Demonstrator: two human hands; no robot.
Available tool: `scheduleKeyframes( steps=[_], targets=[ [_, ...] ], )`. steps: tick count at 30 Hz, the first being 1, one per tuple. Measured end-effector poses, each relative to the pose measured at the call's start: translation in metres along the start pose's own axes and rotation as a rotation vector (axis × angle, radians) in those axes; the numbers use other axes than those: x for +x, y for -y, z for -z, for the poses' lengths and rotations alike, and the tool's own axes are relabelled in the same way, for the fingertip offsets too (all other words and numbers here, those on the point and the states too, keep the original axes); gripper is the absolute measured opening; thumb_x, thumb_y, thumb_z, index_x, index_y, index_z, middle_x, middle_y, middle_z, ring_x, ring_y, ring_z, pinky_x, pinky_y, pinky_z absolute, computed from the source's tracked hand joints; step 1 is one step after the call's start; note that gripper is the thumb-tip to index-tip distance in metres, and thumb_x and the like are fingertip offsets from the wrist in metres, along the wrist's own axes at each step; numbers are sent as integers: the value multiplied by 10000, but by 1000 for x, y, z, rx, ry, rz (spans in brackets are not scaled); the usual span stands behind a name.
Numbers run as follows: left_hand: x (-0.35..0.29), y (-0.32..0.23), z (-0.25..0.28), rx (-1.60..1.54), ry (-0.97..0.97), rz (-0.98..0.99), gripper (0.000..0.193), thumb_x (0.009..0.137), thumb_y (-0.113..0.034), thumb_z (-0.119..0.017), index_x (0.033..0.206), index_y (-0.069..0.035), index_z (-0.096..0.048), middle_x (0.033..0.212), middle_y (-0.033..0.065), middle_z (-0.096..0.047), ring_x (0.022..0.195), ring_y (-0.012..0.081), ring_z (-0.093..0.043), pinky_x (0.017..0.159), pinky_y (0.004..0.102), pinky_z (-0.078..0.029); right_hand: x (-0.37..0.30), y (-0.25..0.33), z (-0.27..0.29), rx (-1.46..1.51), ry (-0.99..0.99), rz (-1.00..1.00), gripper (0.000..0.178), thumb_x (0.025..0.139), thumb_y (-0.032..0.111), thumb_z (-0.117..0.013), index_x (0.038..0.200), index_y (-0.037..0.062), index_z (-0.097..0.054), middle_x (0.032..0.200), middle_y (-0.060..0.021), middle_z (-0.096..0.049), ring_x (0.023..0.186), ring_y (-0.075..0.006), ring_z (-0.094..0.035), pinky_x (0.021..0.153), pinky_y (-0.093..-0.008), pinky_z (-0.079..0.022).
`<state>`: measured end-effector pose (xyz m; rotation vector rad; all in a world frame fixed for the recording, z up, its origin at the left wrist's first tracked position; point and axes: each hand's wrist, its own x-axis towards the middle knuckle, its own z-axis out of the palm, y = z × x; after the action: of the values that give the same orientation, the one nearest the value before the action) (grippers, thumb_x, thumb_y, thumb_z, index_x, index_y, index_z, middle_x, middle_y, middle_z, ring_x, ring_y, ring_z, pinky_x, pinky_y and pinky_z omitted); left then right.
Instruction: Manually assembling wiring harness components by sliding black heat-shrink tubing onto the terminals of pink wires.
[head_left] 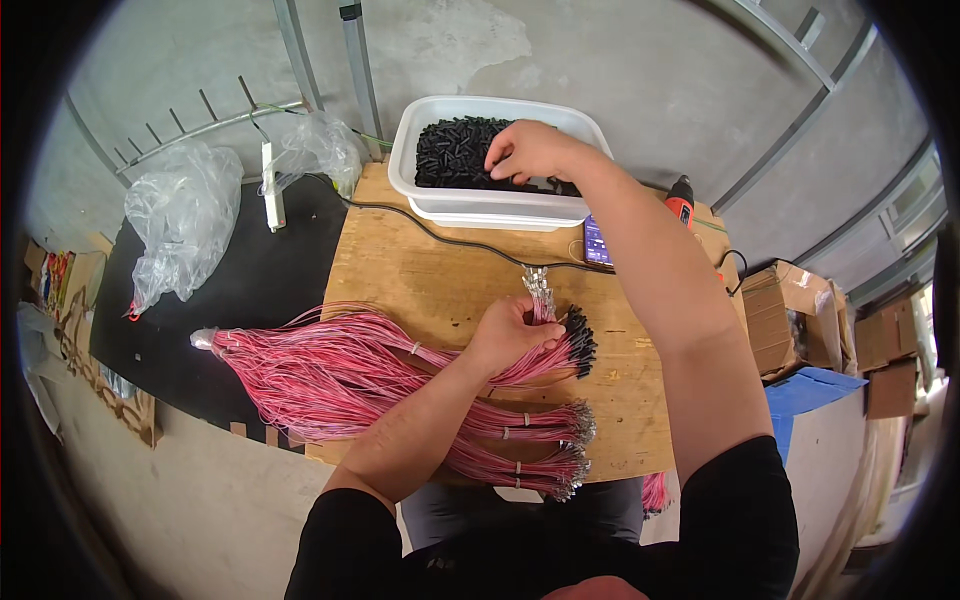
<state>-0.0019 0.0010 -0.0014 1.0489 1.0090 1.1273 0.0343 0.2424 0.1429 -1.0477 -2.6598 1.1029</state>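
My left hand [510, 338] is closed around a bunch of pink and white wires [541, 295] whose silvery metal ends point away from me. Just right of it, other wires of the bundle end in black sleeves [580, 342]. My right hand [533, 155] reaches into a white plastic tub [402, 165] heaped with small black sleeves [450, 150]. Its fingers are curled together over the pile; what they pinch, if anything, cannot be made out. Two more tied wire bundles [520, 425] with bare metal ends lie nearer to me.
The wires spread left across the wooden table [620, 420] onto a black surface [290, 260]. A black cable [440, 235] crosses before the tub. A phone [597, 242] and red heat gun [680, 203] are right, plastic bags [185, 220] and a white power strip [272, 188] left.
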Motion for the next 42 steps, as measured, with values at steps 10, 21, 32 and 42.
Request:
scheduleKeyframes(
  steps=[10, 21, 32, 42],
  targets=[
    [-1, -1, 0, -53, 20, 4, 97, 869, -44, -752, 889, 9, -674, 772, 45, -699, 690, 89, -639, 640, 232, -511, -8, -21, 25, 747, -394, -235, 108, 883, 92, -748, 969, 33, -722, 868, -36, -669, 682, -134, -595, 609, -233, -520],
    [-4, -3, 0, -31, 18, 15, 86, 874, -34, -749, 897, 9, -678, 774, 41, -694, 689, 88, -631, 649, 228, -510, -12, -35, 42, 1467, -365, -259, 86, 953, 56, -636, 986, -24, -627, 885, -89, -594, 680, -130, -542, 475, -169, -422],
    [0, 3, 3, -131, 20, -22, 108, 873, -21, -751, 959, 24, -705, 810, 45, -699, 698, 95, -630, 660, 235, -517, -98, -28, 35, 1857, -193, 185, 153, 977, 39, -574, 1111, -31, -553, 837, -59, -510, 653, -103, -477, 462, -167, -363],
    [-4, -3, -1, -158, 39, 9, 129, 890, -54, -738, 961, 45, -696, 800, 70, -695, 692, 111, -637, 667, 246, -527, -248, -68, -108, 1486, -298, -167, 198, 984, 156, -623, 1085, -13, -623, 815, 0, -581, 603, -44, -451, 459, -173, -306]
  ],
)
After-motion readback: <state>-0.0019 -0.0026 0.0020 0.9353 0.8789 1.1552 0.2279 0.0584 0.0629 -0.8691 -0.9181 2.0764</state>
